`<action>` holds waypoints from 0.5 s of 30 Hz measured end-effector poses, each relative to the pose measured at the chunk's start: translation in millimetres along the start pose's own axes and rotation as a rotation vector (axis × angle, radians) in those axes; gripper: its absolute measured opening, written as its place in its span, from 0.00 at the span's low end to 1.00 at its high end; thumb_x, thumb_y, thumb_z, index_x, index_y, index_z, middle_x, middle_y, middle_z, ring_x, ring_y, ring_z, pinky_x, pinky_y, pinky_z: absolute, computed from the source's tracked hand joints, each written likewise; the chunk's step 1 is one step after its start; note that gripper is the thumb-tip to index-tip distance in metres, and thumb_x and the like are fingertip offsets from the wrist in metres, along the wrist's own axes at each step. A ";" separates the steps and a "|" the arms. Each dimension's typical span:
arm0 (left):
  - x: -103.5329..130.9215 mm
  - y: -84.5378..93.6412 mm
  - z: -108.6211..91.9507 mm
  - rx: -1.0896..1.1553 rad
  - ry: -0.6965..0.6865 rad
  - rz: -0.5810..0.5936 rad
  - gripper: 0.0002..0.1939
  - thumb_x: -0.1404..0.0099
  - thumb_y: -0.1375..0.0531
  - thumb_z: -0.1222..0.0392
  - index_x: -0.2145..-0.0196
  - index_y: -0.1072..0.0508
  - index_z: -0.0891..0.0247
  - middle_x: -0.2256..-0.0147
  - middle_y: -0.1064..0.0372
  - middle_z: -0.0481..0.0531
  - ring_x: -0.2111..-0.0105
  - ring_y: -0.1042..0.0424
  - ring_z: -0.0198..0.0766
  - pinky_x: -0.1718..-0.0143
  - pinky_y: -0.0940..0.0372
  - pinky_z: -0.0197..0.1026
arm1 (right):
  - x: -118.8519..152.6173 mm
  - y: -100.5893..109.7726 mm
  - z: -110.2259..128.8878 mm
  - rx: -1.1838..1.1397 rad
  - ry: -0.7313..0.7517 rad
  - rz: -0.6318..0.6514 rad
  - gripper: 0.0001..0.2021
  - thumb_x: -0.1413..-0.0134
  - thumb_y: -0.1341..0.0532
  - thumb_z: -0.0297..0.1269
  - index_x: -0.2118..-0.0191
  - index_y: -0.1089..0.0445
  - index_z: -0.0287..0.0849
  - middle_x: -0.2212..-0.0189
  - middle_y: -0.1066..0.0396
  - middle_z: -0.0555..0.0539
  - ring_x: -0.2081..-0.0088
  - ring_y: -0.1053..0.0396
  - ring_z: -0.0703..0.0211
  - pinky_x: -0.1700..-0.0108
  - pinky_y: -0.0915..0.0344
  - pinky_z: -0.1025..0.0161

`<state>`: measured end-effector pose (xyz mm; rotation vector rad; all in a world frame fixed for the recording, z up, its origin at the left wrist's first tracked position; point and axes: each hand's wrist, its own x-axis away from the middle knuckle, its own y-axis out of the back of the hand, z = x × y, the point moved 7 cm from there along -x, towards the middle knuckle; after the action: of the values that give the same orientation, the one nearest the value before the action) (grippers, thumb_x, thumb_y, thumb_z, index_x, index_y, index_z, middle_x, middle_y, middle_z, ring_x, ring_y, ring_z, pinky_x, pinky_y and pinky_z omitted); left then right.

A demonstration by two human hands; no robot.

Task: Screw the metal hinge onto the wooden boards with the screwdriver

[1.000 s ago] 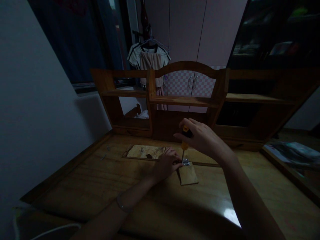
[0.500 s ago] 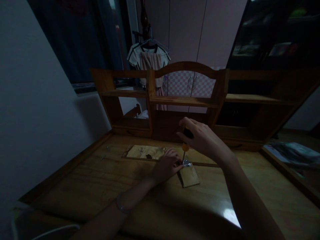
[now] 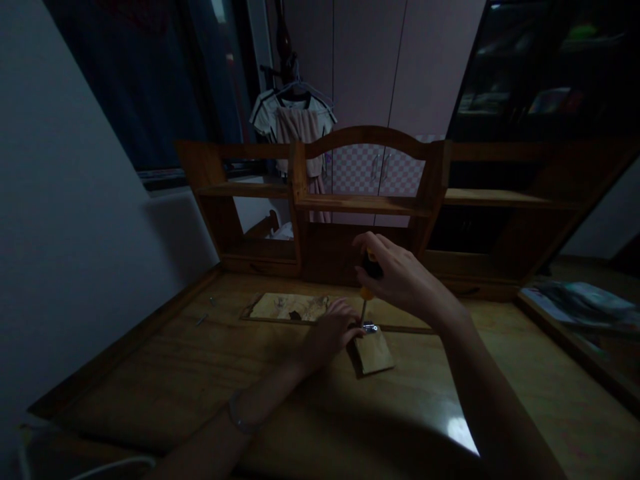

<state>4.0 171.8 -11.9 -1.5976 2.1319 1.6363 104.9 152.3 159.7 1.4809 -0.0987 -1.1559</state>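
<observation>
My right hand (image 3: 393, 270) is closed around the yellow and black handle of a screwdriver (image 3: 367, 292). Its shaft points down, and the tip meets a shiny metal fitting (image 3: 370, 327), perhaps a hinge, at the far end of a small wooden board (image 3: 376, 353). My left hand (image 3: 334, 331) grips that board at its far left corner, thumb and fingertips close beside the screwdriver tip. What lies directly under those fingertips is hidden. The small board sits slightly tilted over the desk, casting a shadow along its left side.
Behind my left hand is a worn rectangular patch (image 3: 285, 307) on the wooden desk (image 3: 200, 373). Two small screws (image 3: 203, 319) lie to the left. A wooden shelf unit (image 3: 365, 205) spans the back. Papers or books (image 3: 580, 303) are at the right, beyond a raised edge.
The whole view has shifted slightly. My right hand stays on the screwdriver with its fingers a little differently set, and my left hand stays at the board.
</observation>
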 end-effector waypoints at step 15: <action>1.6 -3.6 11.6 0.018 0.066 0.004 0.09 0.41 0.32 0.56 0.67 0.26 0.62 0.62 0.30 0.51 0.55 0.33 0.43 0.50 0.40 0.43 | 0.3 -1.4 1.5 -0.016 0.002 0.015 0.22 0.42 0.41 0.31 0.43 0.43 0.44 0.50 0.37 0.43 0.55 0.33 0.51 0.49 0.38 0.56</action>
<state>-0.4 179.2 -20.5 -1.6666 2.1749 1.5827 103.3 151.5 158.7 1.4653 -0.0992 -1.1402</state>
